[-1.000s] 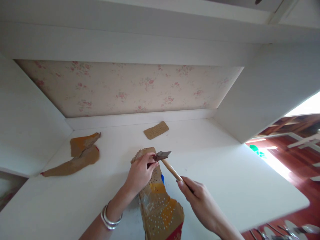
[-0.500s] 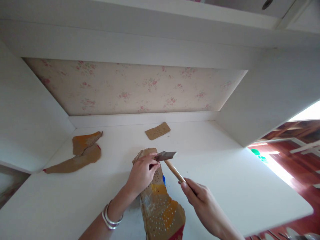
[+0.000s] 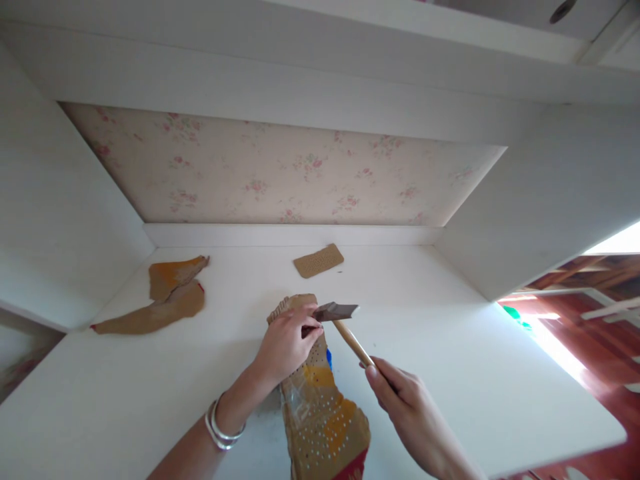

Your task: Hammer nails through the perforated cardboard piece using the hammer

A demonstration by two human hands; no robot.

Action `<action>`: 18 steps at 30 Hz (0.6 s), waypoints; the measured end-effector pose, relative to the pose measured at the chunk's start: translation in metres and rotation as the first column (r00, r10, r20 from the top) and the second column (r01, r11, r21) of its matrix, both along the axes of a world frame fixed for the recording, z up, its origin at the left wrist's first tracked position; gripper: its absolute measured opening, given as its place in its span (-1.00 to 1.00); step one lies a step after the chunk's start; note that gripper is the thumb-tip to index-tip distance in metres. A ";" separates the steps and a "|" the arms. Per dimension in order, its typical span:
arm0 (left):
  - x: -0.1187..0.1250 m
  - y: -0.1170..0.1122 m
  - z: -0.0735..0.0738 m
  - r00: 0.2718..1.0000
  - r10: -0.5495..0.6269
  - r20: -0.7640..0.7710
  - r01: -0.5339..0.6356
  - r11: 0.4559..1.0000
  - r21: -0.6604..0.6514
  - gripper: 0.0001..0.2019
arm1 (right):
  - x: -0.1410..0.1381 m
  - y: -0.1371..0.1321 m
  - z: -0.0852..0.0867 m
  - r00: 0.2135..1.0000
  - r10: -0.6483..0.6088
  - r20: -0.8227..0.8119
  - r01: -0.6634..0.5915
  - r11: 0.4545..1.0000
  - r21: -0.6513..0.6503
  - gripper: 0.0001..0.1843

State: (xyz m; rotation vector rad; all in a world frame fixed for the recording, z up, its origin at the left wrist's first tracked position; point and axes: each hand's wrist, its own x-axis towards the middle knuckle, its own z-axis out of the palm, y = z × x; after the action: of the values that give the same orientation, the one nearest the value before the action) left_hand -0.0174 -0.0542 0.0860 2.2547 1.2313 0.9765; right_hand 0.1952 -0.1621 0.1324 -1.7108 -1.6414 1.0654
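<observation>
My right hand (image 3: 403, 400) grips the wooden handle of a hammer (image 3: 354, 343). The hammer's dark metal head is right beside the fingers of my left hand (image 3: 287, 341), over the far part of a long piece of cardboard (image 3: 325, 417). My left hand rests on that cardboard with its thumb and fingers pinched together; what they hold is hidden behind the fingers and the hammer head. Many small punched holes cover the cardboard, which has orange patches, a red corner, and clear tape. A bit of blue (image 3: 329, 359) shows at its right edge.
On the white table (image 3: 460, 373), a small dotted cardboard rectangle (image 3: 319, 261) lies at the back. Torn cardboard scraps (image 3: 170, 300) lie at the left. White panels rise on both sides, with flowered wallpaper (image 3: 280, 173) behind. A reddish floor (image 3: 600, 333) shows at right.
The view has shifted slightly. Both hands, the hammer and the cardboard keep nearly the same arrangement.
</observation>
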 end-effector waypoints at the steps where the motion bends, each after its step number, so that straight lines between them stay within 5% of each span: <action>1: 0.000 0.000 0.000 1.000 -0.001 0.004 0.001 1.000 0.000 -0.94 | 0.000 0.000 0.001 1.000 -0.005 0.000 0.005 1.000 -0.002 -0.57; 18: 0.001 -0.003 0.000 0.999 0.050 -0.022 -0.051 0.995 -0.090 -0.50 | 0.001 -0.003 0.001 0.997 -0.018 0.070 0.016 1.000 0.019 -0.51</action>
State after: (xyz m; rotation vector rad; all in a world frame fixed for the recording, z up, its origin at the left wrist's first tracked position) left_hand -0.0161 -0.0574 0.0858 2.1780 1.3199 0.8996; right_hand 0.1958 -0.1647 0.1332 -1.7650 -1.6711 0.9898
